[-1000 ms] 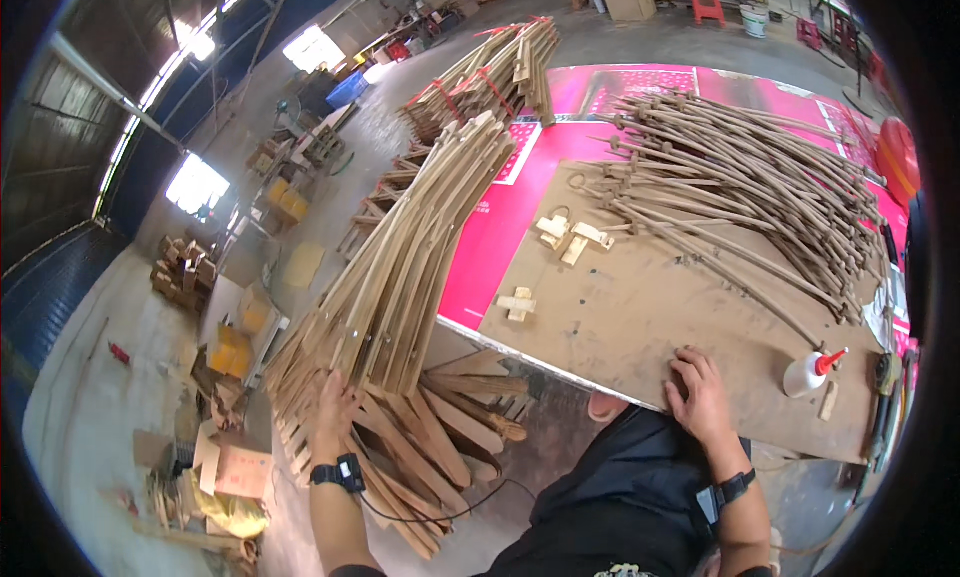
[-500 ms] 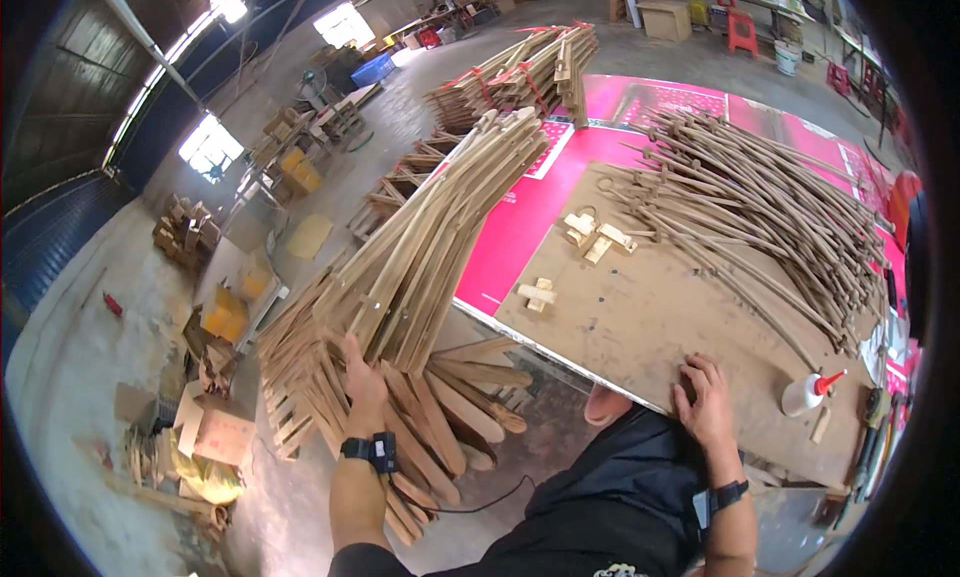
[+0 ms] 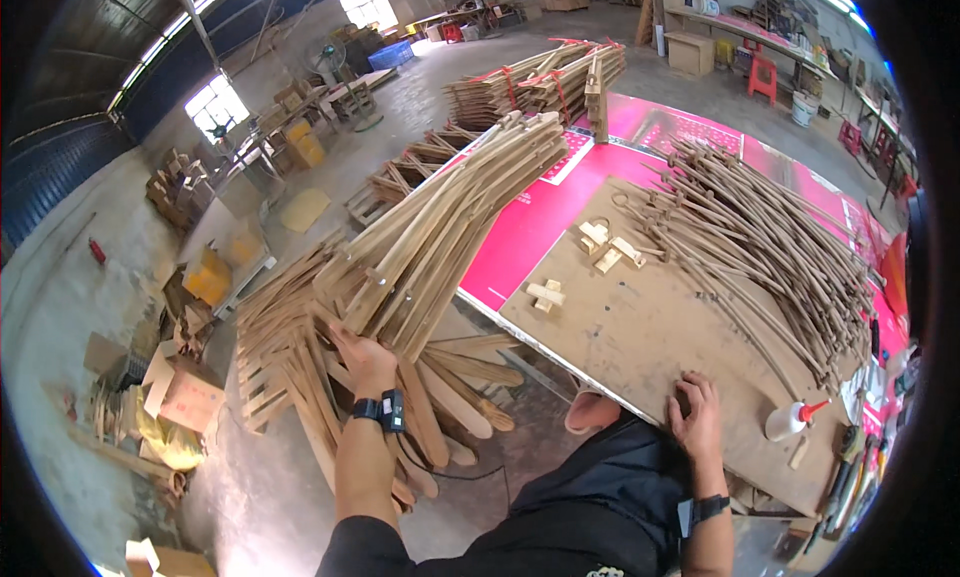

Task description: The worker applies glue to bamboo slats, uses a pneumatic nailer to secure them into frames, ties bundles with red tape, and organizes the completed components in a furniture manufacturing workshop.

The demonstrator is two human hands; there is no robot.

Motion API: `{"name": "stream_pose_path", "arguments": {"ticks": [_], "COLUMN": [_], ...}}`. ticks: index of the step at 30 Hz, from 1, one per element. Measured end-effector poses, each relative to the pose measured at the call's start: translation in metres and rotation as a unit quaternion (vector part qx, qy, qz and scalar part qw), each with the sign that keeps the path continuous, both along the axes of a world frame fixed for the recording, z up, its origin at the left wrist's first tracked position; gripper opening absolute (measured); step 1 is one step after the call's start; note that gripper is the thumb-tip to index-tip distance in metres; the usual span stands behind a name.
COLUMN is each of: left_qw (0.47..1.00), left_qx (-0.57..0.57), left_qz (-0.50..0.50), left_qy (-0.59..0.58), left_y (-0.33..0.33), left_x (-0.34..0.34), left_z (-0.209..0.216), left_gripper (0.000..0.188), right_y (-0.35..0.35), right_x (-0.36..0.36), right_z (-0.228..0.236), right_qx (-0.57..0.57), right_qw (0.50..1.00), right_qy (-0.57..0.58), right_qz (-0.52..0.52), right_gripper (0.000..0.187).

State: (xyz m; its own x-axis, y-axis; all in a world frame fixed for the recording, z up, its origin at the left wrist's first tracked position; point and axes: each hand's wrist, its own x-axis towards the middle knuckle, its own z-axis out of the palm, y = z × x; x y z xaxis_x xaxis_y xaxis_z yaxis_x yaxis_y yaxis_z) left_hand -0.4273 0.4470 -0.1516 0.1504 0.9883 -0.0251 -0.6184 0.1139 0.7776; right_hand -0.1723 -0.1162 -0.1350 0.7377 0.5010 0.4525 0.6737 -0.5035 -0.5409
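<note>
My left hand (image 3: 366, 363) reaches into a tall, fanned pile of wooden slats (image 3: 440, 242) at the left of the table. Its fingers touch the slats near their lower ends, but the fingertips are hidden among the wood, so its grip is unclear. More slats with rounded ends (image 3: 460, 405) stick out below the pile. My right hand (image 3: 695, 413) rests on the near edge of the brown board (image 3: 640, 327), fingers loosely bent and holding nothing. Small crossed wooden pieces (image 3: 546, 296) lie on this board, beyond my right hand.
A heap of thin wooden rods (image 3: 770, 247) covers the board's far right. A white bottle with a red nozzle (image 3: 790, 420) stands near the right edge, close to several hand tools (image 3: 845, 482). Bundled slats (image 3: 540, 82) sit behind the pile. Cardboard boxes (image 3: 185, 387) lie at left.
My left hand has turned, its fingers now reaching farther left into the slats. The right hand stays on the board's edge. The whole view has shifted slightly.
</note>
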Motion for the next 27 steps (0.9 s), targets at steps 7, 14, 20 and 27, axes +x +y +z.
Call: {"name": "stream_pose_path", "arguments": {"ticks": [7,14,20,27], "left_qw": [0.974,0.996,0.972,0.816], "left_qx": [0.043,0.038,0.079,0.243], "left_qz": [0.221,0.075,0.084,-0.059], "left_qy": [0.03,-0.002,0.204,0.521], "left_y": [-0.009,-0.073,-0.076,-0.076], "left_x": [0.031,0.034,0.009,-0.003], "left_z": [-0.002,0.048,0.031,0.043], "left_gripper": [0.088,0.074,0.071,0.077], "right_y": [0.006,0.002,0.006,0.004], "right_x": [-0.003,-0.003,-0.004,-0.003], "right_z": [0.006,0.002,0.006,0.008], "right_qx": [-0.013,-0.016,-0.022,-0.028], "right_qw": [1.0,1.0,1.0,1.0], "right_qy": [-0.003,-0.005,-0.008,-0.012], "right_qz": [0.001,-0.009,-0.007,-0.008], "right_gripper": [0.027,0.026,0.026,0.026]}}
